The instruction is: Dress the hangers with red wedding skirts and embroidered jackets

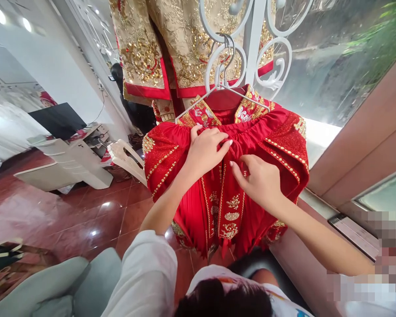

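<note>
A red garment (277,145) with gold embroidery hangs on a white wire hanger (221,86) hooked onto a white scrolled metal stand (251,48). My left hand (206,149) rests curled on the upper front of the garment, fingers pinching the red cloth near its middle. My right hand (259,180) is just right of it, thumb and fingers closed on the same fold of cloth. Both forearms reach up from below. A gold and red embroidered garment (158,48) hangs higher behind.
A window (333,57) and a brown wall (376,132) stand to the right. A white plastic chair (125,158), a white desk (69,163) with a dark screen (57,119) and glossy red floor tiles (69,215) lie left. Grey cushions (53,286) sit at the bottom left.
</note>
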A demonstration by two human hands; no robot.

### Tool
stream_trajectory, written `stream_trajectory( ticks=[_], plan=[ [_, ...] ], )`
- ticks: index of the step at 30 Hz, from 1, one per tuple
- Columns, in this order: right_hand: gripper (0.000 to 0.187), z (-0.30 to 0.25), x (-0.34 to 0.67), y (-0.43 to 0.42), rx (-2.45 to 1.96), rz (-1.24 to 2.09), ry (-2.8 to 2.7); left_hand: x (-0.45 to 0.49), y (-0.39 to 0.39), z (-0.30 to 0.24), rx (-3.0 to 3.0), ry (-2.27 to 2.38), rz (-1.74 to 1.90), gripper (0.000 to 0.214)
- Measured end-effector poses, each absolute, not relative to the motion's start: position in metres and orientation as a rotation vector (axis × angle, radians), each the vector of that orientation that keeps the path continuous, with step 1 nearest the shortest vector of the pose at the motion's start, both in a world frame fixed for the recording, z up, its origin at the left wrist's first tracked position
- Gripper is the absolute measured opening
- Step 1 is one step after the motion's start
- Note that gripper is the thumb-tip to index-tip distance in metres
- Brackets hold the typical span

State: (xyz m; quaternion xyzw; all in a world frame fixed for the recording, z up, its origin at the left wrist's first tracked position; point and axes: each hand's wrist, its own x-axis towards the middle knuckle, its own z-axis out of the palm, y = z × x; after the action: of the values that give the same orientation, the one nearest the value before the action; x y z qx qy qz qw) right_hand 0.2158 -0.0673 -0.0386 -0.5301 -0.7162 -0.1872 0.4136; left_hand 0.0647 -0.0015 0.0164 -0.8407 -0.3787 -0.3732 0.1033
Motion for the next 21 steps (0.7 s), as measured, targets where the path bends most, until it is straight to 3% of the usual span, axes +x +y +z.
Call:
stream_trajectory(
  ticks=[7, 14, 21],
  plan=[
    [0.030, -0.031, 0.202, -0.054, -1.344, -0.934, -1.696, 0.054, 0.001, 0.021, -2.661, -1.168, -1.118, 0.018],
    [0.040, -0.040, 0.207, -0.031, -1.204, -0.922, -1.936, 0.054, 0.000, 0.021, -2.684, -1.201, -1.151, 0.014],
    [0.033, -0.047, 0.237, -0.044, -1.214, -0.902, -2.005, 0.055, -0.004, 0.018, -2.648, -1.169, -0.987, 0.021]
  ],
)
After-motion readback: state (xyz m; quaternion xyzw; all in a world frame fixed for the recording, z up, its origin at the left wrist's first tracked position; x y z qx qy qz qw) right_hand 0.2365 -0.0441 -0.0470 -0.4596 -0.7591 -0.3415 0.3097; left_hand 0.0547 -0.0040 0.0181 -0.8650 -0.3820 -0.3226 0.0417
